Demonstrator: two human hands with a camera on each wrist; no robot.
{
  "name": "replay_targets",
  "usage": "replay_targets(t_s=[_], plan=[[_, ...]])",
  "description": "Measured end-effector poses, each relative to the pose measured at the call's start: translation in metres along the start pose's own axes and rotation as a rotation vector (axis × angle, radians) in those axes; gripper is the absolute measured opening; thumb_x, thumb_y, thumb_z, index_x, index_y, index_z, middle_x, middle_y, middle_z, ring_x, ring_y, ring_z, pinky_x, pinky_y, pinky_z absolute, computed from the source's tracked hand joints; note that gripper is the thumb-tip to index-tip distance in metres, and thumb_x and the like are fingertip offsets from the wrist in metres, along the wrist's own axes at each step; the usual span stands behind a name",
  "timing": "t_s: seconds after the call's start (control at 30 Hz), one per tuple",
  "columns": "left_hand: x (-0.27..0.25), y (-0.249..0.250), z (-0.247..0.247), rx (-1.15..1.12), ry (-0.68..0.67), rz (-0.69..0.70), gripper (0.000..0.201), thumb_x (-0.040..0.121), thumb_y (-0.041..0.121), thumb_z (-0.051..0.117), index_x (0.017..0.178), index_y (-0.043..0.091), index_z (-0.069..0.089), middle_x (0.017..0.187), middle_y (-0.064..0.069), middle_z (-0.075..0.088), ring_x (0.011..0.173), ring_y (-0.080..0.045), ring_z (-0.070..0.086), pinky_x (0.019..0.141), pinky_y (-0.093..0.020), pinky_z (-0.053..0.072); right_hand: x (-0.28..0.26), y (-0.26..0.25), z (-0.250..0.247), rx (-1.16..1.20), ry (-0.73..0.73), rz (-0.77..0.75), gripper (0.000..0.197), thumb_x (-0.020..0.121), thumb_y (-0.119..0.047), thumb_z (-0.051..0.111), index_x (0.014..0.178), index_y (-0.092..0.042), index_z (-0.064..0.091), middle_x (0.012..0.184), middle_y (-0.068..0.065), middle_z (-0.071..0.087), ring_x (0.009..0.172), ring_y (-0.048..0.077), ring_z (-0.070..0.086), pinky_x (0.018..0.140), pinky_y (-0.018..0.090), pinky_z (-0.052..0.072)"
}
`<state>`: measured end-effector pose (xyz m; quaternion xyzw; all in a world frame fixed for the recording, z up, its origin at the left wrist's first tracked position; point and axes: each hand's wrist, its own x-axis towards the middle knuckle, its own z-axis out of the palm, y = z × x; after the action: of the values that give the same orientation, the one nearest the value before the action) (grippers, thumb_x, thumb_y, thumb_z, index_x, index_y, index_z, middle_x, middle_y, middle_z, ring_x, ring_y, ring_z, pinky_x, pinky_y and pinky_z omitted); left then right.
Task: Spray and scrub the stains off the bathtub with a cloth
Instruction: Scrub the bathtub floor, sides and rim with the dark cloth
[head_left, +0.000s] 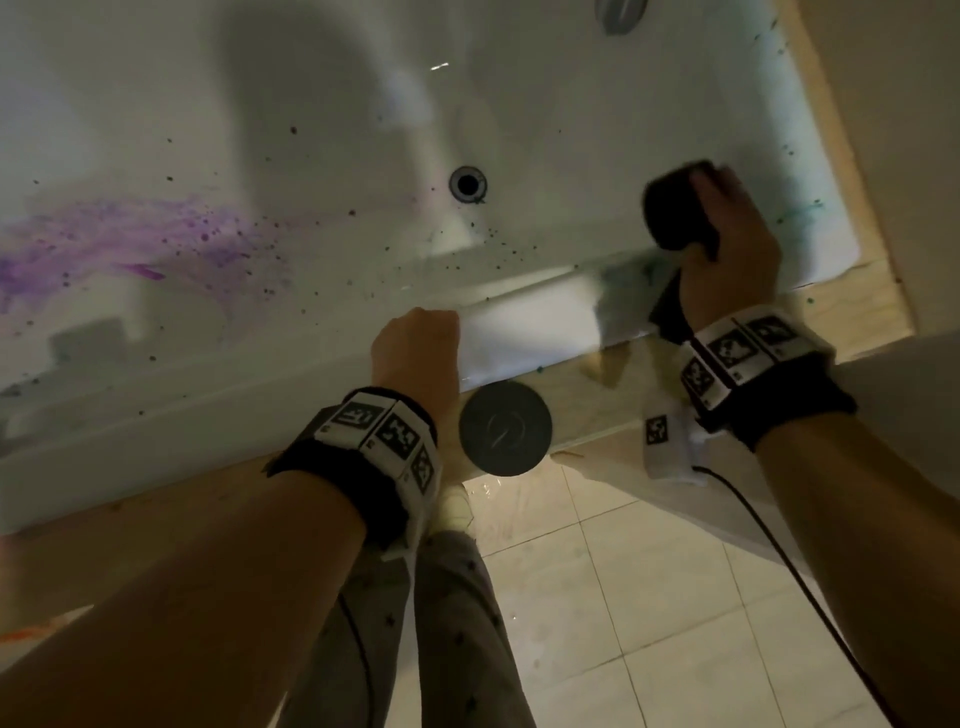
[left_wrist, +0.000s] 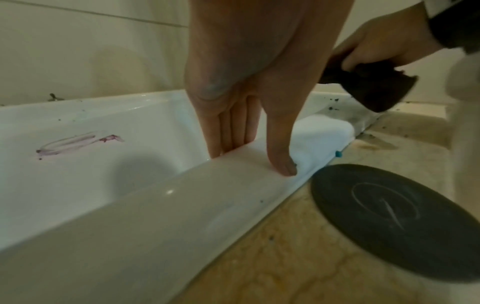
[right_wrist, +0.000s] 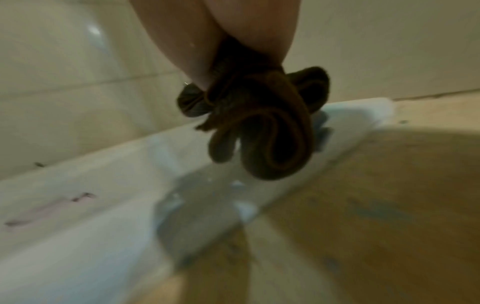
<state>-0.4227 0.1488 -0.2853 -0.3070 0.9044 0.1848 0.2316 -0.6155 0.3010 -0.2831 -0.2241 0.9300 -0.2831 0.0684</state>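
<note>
The white bathtub (head_left: 260, 384) carries a purple stain (head_left: 119, 244) on its floor at the left, scattered dark specks and teal smears (head_left: 802, 213) at its right end. My right hand (head_left: 727, 234) grips a bunched dark cloth (head_left: 675, 213) just above the tub's near right corner; the cloth (right_wrist: 265, 133) hangs clear of the wet rim. My left hand (head_left: 415, 338) rests on the near rim (left_wrist: 155, 216). Its straight fingers (left_wrist: 228, 127) lie down the inner wall and its thumb sits on top, at the edge of a white cloth-like patch (left_wrist: 319, 133). No spray bottle shows.
A dark round disc (head_left: 504, 427) lies on the beige stone ledge just outside the rim, to the right of my left wrist. The drain (head_left: 466, 183) is in the tub floor ahead. Tiled floor and my legs are below, with a cable trailing from the right wrist.
</note>
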Motion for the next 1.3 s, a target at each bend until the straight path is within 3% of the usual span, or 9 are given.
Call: replay_targets(t_s=[0.2, 0.47, 0.6, 0.73, 0.9, 1.03, 1.13, 1.2, 1.3], plan=[[-0.001, 0.003, -0.002, -0.033, 0.014, 0.0, 0.039, 0.081, 0.023, 0.071, 0.116, 0.012, 0.059, 0.109, -0.006, 0.066, 0.101, -0.023, 0.063, 0.089, -0.027, 0.047, -0.035, 0.013, 0.033, -0.084, -0.067, 0.21, 0.062, 0.088, 0.01, 0.035, 0.145, -0.012, 0.027, 0.155, 0.015, 0.006, 0.144, 0.03, 0.004, 0.117, 0.032, 0.001], [-0.007, 0.006, -0.011, -0.037, 0.026, -0.003, 0.036, 0.088, 0.028, 0.058, 0.121, 0.014, 0.057, 0.116, -0.005, 0.063, 0.106, -0.022, 0.059, 0.081, -0.025, 0.041, -0.041, -0.086, 0.082, -0.308, -0.617, -0.099, 0.054, 0.088, -0.018, 0.05, 0.141, -0.019, 0.036, 0.154, 0.007, 0.017, 0.144, 0.027, 0.003, 0.116, 0.041, -0.002], [-0.008, 0.008, -0.01, -0.021, -0.001, -0.071, 0.017, 0.094, 0.017, 0.045, 0.081, 0.014, 0.055, 0.086, -0.003, 0.064, 0.085, -0.024, 0.06, 0.067, -0.026, 0.036, -0.034, -0.113, 0.092, 0.137, -0.685, 0.086, 0.041, 0.088, -0.001, 0.046, 0.126, -0.012, 0.056, 0.142, 0.01, 0.042, 0.137, 0.026, 0.03, 0.116, 0.034, 0.015], [-0.008, 0.004, -0.011, -0.048, 0.012, -0.048, 0.029, 0.092, 0.019, 0.049, 0.12, 0.02, 0.056, 0.109, -0.005, 0.065, 0.101, -0.026, 0.06, 0.081, -0.031, 0.043, -0.017, -0.135, 0.054, 0.772, -0.448, 0.491, 0.026, 0.082, 0.005, 0.057, 0.103, -0.004, 0.07, 0.097, 0.014, 0.071, 0.081, 0.026, 0.069, 0.075, 0.042, 0.058], [-0.003, -0.006, -0.001, -0.11, 0.041, 0.001, 0.055, 0.081, 0.031, 0.069, 0.132, 0.021, 0.049, 0.123, 0.001, 0.061, 0.11, -0.018, 0.059, 0.092, -0.025, 0.043, 0.016, -0.127, 0.004, 0.759, -0.423, 0.447, 0.035, 0.081, 0.0, 0.052, 0.103, -0.019, 0.071, 0.1, 0.02, 0.068, 0.057, 0.046, 0.064, 0.049, 0.05, 0.053], [-0.001, -0.006, -0.004, -0.096, -0.014, 0.004, 0.053, 0.081, 0.032, 0.07, 0.129, 0.02, 0.053, 0.121, 0.001, 0.062, 0.11, -0.017, 0.059, 0.094, -0.024, 0.042, 0.037, -0.1, -0.015, 0.464, -0.417, 0.336, 0.039, 0.082, -0.004, 0.055, 0.117, -0.019, 0.063, 0.103, 0.01, 0.069, 0.064, 0.039, 0.066, 0.057, 0.046, 0.057], [0.014, -0.002, -0.017, -0.125, -0.042, -0.033, 0.029, 0.091, 0.037, 0.054, 0.103, 0.014, 0.067, 0.088, 0.001, 0.066, 0.083, -0.017, 0.062, 0.079, -0.026, 0.046, 0.045, -0.072, -0.009, 0.253, -0.33, 0.187, 0.047, 0.084, 0.004, 0.046, 0.124, -0.016, 0.058, 0.116, 0.006, 0.062, 0.097, 0.023, 0.061, 0.076, 0.014, 0.05], [0.031, 0.004, -0.027, -0.451, -0.097, -0.092, 0.042, 0.098, 0.042, 0.038, 0.082, 0.012, 0.063, 0.074, 0.0, 0.06, 0.073, -0.02, 0.06, 0.079, -0.029, 0.046, 0.043, -0.056, 0.002, 0.193, -0.349, 0.125, 0.05, 0.083, 0.007, 0.049, 0.129, -0.013, 0.054, 0.125, 0.006, 0.057, 0.114, 0.02, 0.053, 0.084, 0.007, 0.036], [0.05, 0.048, -0.045, -1.035, -0.178, -0.159, 0.048, 0.096, 0.049, 0.034, 0.112, 0.012, 0.06, 0.112, -0.009, 0.062, 0.11, -0.026, 0.057, 0.104, -0.04, 0.04, 0.035, -0.045, 0.015, 0.322, -0.38, 0.075, 0.054, 0.081, 0.01, 0.051, 0.131, -0.008, 0.049, 0.13, 0.007, 0.054, 0.121, 0.02, 0.049, 0.093, 0.011, 0.032]])
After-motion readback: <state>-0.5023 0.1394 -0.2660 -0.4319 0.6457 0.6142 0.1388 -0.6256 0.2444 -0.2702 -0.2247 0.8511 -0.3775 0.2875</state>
